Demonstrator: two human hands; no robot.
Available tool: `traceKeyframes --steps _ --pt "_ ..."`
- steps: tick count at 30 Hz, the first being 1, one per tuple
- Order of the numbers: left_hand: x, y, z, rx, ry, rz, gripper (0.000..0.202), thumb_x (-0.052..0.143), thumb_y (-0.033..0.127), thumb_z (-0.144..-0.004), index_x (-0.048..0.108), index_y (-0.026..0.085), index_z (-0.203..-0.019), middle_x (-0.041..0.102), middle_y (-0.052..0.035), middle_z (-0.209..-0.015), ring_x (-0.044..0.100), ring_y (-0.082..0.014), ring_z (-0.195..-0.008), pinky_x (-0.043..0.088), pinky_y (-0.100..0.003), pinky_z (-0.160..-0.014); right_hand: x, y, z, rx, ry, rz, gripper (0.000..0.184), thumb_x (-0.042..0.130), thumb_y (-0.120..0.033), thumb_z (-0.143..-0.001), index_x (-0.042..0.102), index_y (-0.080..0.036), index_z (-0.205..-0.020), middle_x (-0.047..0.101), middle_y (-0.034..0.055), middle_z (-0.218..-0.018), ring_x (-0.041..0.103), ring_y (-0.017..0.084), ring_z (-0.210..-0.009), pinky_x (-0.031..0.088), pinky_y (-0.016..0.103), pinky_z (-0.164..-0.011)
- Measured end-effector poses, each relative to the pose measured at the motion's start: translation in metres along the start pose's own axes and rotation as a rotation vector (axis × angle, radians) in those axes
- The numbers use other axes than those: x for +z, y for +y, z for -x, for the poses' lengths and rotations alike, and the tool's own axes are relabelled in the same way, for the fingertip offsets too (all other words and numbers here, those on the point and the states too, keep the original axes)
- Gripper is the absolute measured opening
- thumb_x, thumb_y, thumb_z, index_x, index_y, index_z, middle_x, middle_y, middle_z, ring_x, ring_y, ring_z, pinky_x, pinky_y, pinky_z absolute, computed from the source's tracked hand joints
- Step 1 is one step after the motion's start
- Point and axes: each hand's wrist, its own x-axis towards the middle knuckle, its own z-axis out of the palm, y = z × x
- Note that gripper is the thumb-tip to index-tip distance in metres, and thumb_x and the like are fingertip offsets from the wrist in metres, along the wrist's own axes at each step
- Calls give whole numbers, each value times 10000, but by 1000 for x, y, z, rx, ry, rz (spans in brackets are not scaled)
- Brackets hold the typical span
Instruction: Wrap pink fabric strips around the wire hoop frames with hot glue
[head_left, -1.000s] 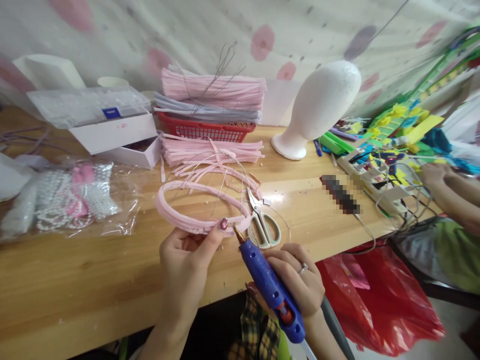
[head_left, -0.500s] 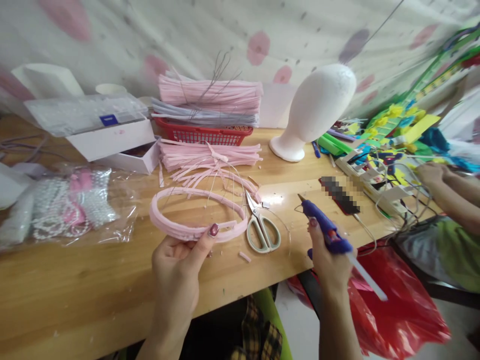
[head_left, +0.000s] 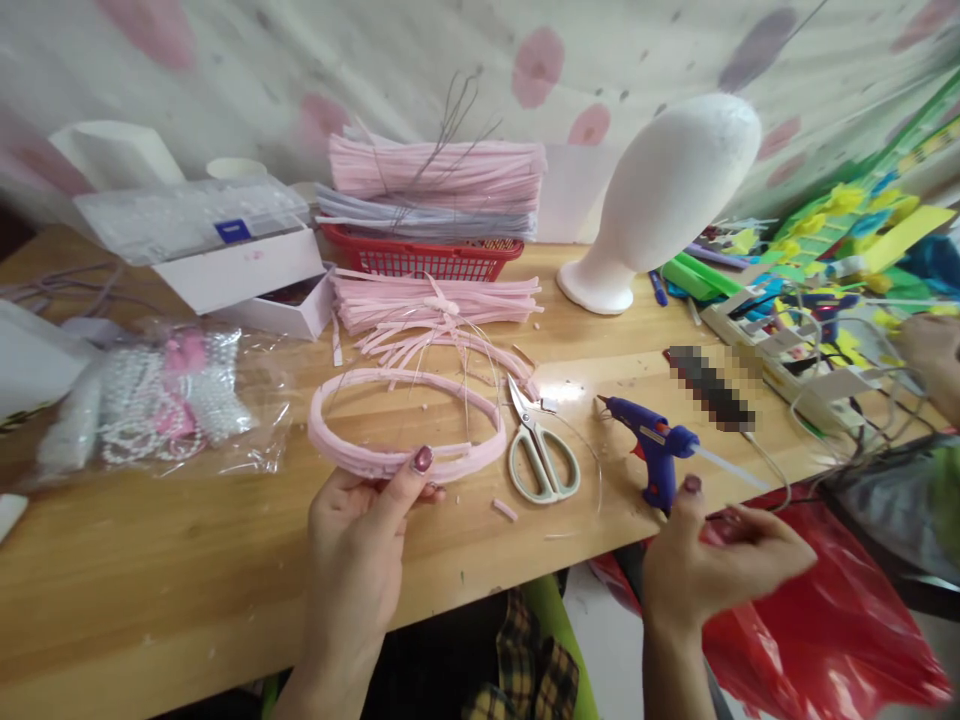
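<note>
My left hand (head_left: pixel 365 540) pinches the near edge of a pink wrapped headband hoop (head_left: pixel 390 455), thumb on top, holding it just above the wooden table (head_left: pixel 150 560). A blue glue gun (head_left: pixel 651 445) stands on the table to the right, nozzle pointing left. Just below the gun's handle is my right hand (head_left: pixel 716 565), fingers loosely spread and holding nothing. Pale green scissors (head_left: pixel 541 455) lie between the hoop and the glue gun.
Pink strips (head_left: pixel 435 300) lie behind the hoop, more stacked on a red basket (head_left: pixel 420 258). A white foam head (head_left: pixel 667 195) stands at the back right. A bag of pearl beads (head_left: pixel 157 400) and white boxes (head_left: pixel 240 270) lie left. Another person's hand (head_left: pixel 930 350) works at far right beside colourful craft pieces.
My right hand carried the glue gun from the hoop to the right, set it down on the table and let go. The left hand kept hold of the hoop.
</note>
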Motion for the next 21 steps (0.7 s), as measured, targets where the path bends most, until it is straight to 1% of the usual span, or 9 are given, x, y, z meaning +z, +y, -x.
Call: traceKeyframes --steps 1,3,4,6,8,9,11,15,21 --pt "-1 1 0 -5 -5 0 245 965 208 -556 770 168 -698 749 23 -642 675 -78 -531 593 -128 -534 -4 -13 6 -58 22 -80 296 820 -324 -788 594 -245 -962 460 -4 -848 439 200 -709 390 379 -725" --pt "-2 2 0 -16 -11 -5 243 965 211 -555 767 164 -688 738 25 -621 675 -80 -527 596 -131 -534 -8 -43 12 -143 -92 -203 324 822 -318 -780 606 -257 -1013 520 20 -882 532 237 -807 425 390 -747" --pt "-2 2 0 -17 -3 -4 243 965 211 -554 766 161 -684 733 27 -613 673 -78 -526 595 -128 -537 -7 -60 13 -195 -231 -241 350 845 -318 -755 630 -247 -1023 571 38 -920 577 257 -861 443 401 -777" --pt "-4 3 1 -22 16 -1 247 963 208 -551 764 155 -686 728 28 -608 673 -74 -531 594 -124 -545 1 -89 10 -398 -611 -252 425 788 -341 -840 607 -209 -1202 635 113 -1135 575 311 -1068 424 453 -921" --pt "-6 4 1 -24 31 2 247 958 207 -559 763 151 -700 728 28 -616 673 -72 -538 595 -127 -555 14 -109 7 -496 -799 -311 397 683 -390 -942 579 -177 -1261 650 139 -1239 524 327 -1201 385 472 -1025" --pt "-7 4 1 -24 35 6 243 953 210 -567 762 149 -705 727 27 -619 671 -71 -540 596 -130 -559 21 -116 5 -538 -854 -340 377 657 -403 -963 581 -176 -1255 676 126 -1230 505 326 -1232 367 468 -1050" --pt "-10 5 2 -25 43 15 231 941 212 -590 758 143 -712 725 23 -626 667 -69 -548 590 -130 -563 34 -123 6 -572 -909 -397 302 634 -377 -985 594 -187 -1217 727 88 -1156 499 311 -1236 363 455 -1051" --pt "-15 5 2 -32 57 13 245 935 207 -596 752 133 -741 745 5 -678 671 -73 -583 575 -128 -559 46 -128 12 -553 -905 -471 80 639 -241 -989 610 -223 -1062 764 28 -961 567 270 -1109 401 435 -958" --pt "-20 6 1 -16 66 -11 244 922 211 -620 747 134 -770 760 -11 -731 677 -86 -646 571 -145 -588 48 -137 17 -561 -903 -521 103 691 -254 -961 600 -231 -1002 751 20 -891 608 236 -954 407 421 -877"
